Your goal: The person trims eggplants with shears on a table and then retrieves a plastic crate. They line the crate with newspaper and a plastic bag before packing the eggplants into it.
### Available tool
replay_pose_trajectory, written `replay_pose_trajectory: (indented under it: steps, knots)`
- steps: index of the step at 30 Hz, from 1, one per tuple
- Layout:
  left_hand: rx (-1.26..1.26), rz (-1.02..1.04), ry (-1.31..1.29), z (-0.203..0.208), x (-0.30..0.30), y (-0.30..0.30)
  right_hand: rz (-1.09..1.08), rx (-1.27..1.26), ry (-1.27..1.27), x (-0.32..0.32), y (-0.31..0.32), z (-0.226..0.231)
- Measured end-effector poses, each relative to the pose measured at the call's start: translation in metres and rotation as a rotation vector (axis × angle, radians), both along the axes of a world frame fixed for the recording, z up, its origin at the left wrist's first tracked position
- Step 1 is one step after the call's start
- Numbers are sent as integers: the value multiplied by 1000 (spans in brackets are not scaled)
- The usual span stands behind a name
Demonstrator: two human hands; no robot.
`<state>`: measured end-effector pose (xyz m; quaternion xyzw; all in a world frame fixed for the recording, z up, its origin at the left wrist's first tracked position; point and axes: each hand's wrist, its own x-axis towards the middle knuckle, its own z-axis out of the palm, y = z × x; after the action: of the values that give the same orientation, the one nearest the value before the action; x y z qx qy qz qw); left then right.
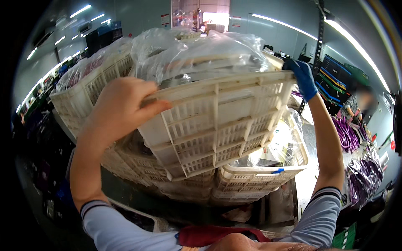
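A white slatted plastic crate (231,121) is tilted in front of me, its right side higher than its left. Clear plastic bagging (155,52) bulges over its top, and what lies under the bagging is hard to make out. My left hand (125,100), bare, grips the rim near the left corner, thumb on the outside. At the right corner my right hand (302,78), in a blue glove, has its fingers closed over the rim. Below the raised crate stands another white crate (251,178) holding clear plastic wrapping, with a small blue piece on its rim.
More white crates stand stacked at the left, one bag-covered crate (73,102) among them. To the right a bench (307,144) carries bundles of purple cables (346,134). A person (356,104) is beside it, near stacked dark bins (333,77). A metal post (320,33) rises behind my right hand.
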<state>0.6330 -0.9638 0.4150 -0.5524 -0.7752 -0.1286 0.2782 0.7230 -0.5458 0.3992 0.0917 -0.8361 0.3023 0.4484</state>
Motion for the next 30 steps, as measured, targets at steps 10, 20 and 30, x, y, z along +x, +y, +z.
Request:
replay_pose_trajectory:
  steps: [10, 20, 30]
  knots:
    - [303, -54, -36, -33, -36, 2, -391, 883, -444, 0, -133, 23]
    - [370, -235, -220, -22, -56, -28, -433, 573, -175, 39, -175, 20]
    - [438, -337, 212, -19, 167, 4, -551, 323, -88, 184, -152, -13]
